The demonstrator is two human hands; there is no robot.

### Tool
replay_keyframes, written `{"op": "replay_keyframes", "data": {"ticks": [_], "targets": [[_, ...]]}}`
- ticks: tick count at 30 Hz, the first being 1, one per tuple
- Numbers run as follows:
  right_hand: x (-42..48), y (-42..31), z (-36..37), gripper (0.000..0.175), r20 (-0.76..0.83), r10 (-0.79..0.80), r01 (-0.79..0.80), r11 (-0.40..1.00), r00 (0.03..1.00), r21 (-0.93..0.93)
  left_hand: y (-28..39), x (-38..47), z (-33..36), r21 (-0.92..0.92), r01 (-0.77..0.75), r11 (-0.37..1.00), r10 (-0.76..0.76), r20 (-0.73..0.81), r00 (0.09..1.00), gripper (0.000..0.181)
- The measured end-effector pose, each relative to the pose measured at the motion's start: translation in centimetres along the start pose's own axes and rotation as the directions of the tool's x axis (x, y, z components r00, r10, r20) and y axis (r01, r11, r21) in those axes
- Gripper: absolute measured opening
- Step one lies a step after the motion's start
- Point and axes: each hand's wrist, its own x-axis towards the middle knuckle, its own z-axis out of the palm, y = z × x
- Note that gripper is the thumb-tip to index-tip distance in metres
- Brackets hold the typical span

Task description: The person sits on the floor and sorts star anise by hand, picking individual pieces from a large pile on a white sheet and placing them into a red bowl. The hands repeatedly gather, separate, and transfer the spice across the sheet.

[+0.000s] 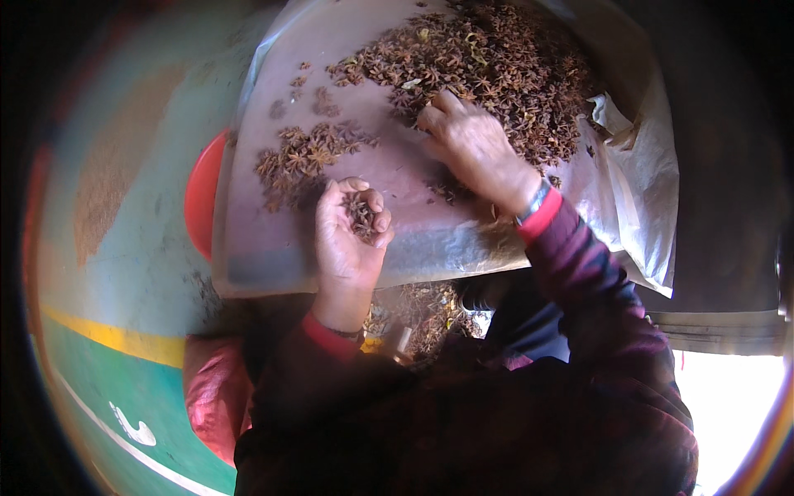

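Several dried star anise pods (362,218) lie in the cupped palm of my left hand (347,232), its fingers curled over them. That hand is held palm up above the near part of a table covered with a translucent plastic sheet (409,192). At the near left edge of a large heap of star anise (496,68), my right hand (468,139) reaches down with bent fingertips among the pods. Its fingertips are partly hidden, so whether they hold a pod cannot be seen. Left of centre, a smaller group of star anise (310,152) rests on the sheet.
A red basin (208,195) shows beyond the table's left edge. Crumpled sheeting (620,198) rises along the right side. Below the near edge lies a heap of plant debris (428,316). A pink-red sack (217,394) stands on the green floor (80,353) at lower left.
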Motion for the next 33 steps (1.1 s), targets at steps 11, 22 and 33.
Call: {"op": "replay_keyframes", "data": {"ticks": [11,22,33], "targets": [[1.9,-0.3,1.6,0.016,0.102,-0.051,0.061,0.993,0.993,-0.097,-0.2,-1.2,2.5,0.472,-0.011,0.882,0.075,-0.117,0.99,0.018],[-6.9,-10.8,-0.3,0.009,0.144,0.343,-0.048,-0.274,0.928,0.961,-0.8,-2.8,3.5,0.742,-0.164,0.65,-0.01,0.224,0.975,0.016],[-7.6,-9.6,-0.2,0.009,-0.16,0.13,0.102,0.372,0.979,0.922,-2.5,-3.4,2.9,0.011,0.271,0.963,-0.266,0.236,0.935,0.015]]}}
